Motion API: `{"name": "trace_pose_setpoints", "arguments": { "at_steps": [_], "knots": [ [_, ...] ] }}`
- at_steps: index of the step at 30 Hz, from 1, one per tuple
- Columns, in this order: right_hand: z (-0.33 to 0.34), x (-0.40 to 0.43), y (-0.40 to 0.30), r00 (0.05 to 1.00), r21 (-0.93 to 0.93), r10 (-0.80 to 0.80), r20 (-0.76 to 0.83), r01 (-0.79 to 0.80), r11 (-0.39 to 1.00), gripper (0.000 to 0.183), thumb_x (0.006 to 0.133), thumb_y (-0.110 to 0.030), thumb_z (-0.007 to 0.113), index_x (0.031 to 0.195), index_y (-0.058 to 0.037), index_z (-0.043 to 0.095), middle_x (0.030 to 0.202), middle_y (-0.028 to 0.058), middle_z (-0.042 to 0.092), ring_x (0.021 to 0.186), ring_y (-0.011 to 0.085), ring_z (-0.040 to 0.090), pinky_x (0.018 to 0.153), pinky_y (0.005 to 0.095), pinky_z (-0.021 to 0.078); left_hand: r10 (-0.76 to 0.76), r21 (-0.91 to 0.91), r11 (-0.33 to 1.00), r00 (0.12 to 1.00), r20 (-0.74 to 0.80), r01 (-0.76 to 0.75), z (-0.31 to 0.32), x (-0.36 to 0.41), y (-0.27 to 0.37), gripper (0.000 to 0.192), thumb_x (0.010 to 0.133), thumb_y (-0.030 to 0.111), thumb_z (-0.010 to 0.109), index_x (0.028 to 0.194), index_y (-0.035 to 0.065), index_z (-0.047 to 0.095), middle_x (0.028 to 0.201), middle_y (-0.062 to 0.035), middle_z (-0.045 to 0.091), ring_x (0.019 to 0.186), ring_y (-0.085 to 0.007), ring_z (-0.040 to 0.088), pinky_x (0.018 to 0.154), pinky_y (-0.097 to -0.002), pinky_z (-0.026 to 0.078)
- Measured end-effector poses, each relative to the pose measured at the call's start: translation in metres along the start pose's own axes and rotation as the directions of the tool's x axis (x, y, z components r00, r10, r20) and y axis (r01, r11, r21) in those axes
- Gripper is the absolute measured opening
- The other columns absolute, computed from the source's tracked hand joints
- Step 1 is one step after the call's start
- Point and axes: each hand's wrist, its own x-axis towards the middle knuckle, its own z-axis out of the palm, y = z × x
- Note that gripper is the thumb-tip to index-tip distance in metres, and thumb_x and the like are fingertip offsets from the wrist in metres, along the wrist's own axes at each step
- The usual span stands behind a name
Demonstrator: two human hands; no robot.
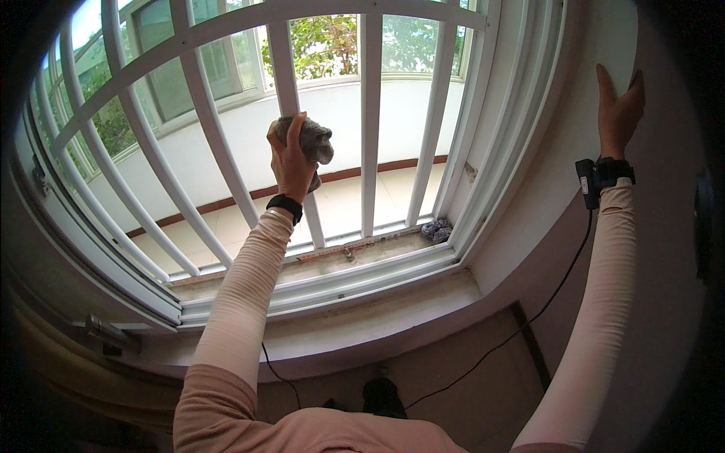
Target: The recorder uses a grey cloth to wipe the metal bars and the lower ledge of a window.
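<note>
My left hand (291, 161) is wrapped around a grey cloth (318, 142) and presses it against a white vertical bar (283, 68) of the window grille. Part of the cloth bulges out to the right of my fingers, and a lower end hangs beside the bar. My right hand (621, 119) lies against the corner of the white window reveal (614, 34), its thumb and fingers apart and nothing held in it. A crumpled grey rag (436, 230) sits in the right corner of the dirty sill ledge (385, 255), behind the window track.
A curved crossbar (340, 10) joins the bars. White sliding-window tracks (317, 293) run in front of the ledge. A black cable (498, 346) hangs from the device on my right wrist towards the floor. A metal rod end (110, 334) stands at the lower left.
</note>
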Motion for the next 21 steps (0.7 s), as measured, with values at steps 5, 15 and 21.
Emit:
{"name": "trace_pose_setpoints", "arguments": {
  "at_steps": [5,15,21],
  "knots": [
    [-0.002,-0.002,-0.001,1.0,-0.027,0.023,0.002,-0.023,0.999,0.062,0.091,-0.049,0.07,0.12,0.0054,0.059,0.11,0.0218,0.065,0.097,0.0332,0.067,0.082,0.0442,0.0534,-0.048,0.011,0.999,0.998,0.049,0.048,0.003,-0.021,-0.003,0.093,0.063,-0.005,0.085,0.139,0.0313,0.046,0.14,-0.016,0.034,0.124,-0.0429,0.053,0.099,-0.0494,0.057],
    [-0.003,-0.001,0.001,0.999,0.01,0.021,0.041,-0.021,1.0,0.064,0.091,-0.052,0.068,0.12,0.0035,0.059,0.11,0.0207,0.064,0.096,0.03,0.067,0.077,0.0431,0.0547,-0.06,0.016,0.998,0.996,0.059,0.059,0.008,-0.041,-0.011,0.096,0.061,0.001,0.09,0.14,0.0325,0.045,0.14,-0.0145,0.033,0.124,-0.0405,0.052,0.099,-0.0501,0.057],
    [-0.004,0.001,-0.001,0.997,0.029,0.039,0.067,-0.041,0.999,0.066,0.09,-0.053,0.069,0.122,0.0041,0.057,0.111,0.0206,0.064,0.096,0.0303,0.067,0.078,0.0429,0.0547,-0.039,0.045,0.998,0.997,0.06,0.037,0.006,-0.051,-0.015,0.099,0.06,0.001,0.09,0.141,0.0322,0.044,0.14,-0.0148,0.032,0.125,-0.0405,0.051,0.099,-0.0502,0.057]
  ]
}}
